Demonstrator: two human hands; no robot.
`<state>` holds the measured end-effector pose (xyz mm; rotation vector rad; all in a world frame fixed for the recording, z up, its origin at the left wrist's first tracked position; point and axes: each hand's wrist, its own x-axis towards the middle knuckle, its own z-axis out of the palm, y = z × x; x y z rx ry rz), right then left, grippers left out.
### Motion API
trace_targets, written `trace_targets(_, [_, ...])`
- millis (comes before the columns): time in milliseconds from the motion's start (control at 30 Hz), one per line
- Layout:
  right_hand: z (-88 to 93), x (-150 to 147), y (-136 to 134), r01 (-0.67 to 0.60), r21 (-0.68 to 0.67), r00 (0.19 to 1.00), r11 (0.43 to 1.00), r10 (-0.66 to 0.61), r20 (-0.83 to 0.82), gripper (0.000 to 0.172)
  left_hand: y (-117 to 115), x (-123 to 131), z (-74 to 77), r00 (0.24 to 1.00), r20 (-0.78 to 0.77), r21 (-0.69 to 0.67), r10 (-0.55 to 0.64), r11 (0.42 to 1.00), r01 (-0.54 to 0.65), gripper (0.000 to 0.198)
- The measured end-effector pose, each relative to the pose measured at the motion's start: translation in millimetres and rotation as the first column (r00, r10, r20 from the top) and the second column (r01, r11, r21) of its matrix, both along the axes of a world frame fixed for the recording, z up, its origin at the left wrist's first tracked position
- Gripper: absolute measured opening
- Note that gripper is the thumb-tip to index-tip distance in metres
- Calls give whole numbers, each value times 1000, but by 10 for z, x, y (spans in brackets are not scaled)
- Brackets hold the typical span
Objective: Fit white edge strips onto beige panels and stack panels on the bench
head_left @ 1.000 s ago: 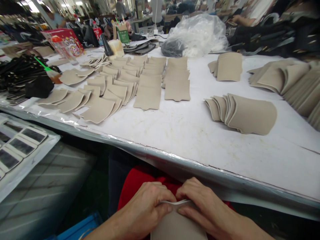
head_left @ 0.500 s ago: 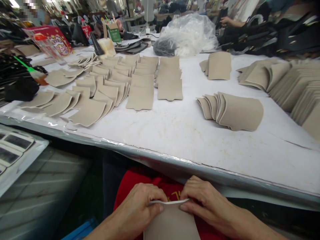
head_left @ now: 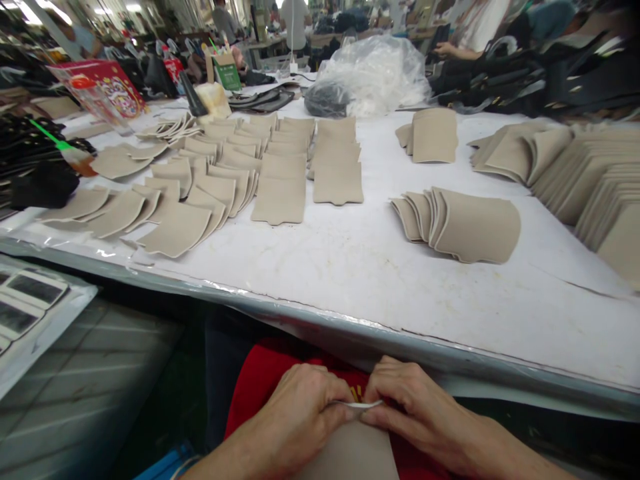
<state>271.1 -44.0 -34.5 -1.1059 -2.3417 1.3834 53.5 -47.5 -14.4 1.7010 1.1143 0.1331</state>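
Below the table edge, over my lap, a beige leather-like panel (head_left: pixel 357 450) hangs between my two hands. My left hand (head_left: pixel 313 407) pinches its upper edge, thumb underneath and fingers on top. Close beside it, my right hand (head_left: pixel 407 400) pinches the same edge further right. A short pale strip of the edge shows between the fingertips and bends slightly there. The panel's lower part runs out of the frame. On the table in front lie more beige panels (head_left: pixel 280 190), overlapping in rows, and a fanned stack (head_left: pixel 477 227) to the right.
The white-covered table (head_left: pixel 350 273) has its front edge just beyond my hands. Large panel stacks (head_left: pixel 595 173) stand at the right. A glue brush (head_left: pixel 73 153) with a green handle lies far left. A clear plastic bag (head_left: pixel 375 73) sits behind. A person's hand (head_left: pixel 445 50) shows at the back.
My left hand has slid right along the panel's edge, closer to my right hand. My right hand stays nearly in place. The view has shifted slightly.
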Motion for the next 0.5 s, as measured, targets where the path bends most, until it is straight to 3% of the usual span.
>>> trace_targets(133, [19,59,-25,70,-100,995,993,-62,82,42,6,-35,-32,995,17,-103,95,990,-92,17])
trace_targets(267, [14,86,-37,108,-78,993,991,-104,57,46,5,-241,-95,990,29,-183,140,974,-132,21])
trace_targets(500, [-86,-17,41,219,-129,976,967,-219,14,37,28,-530,-214,992,90,-134,85,988,-72,51])
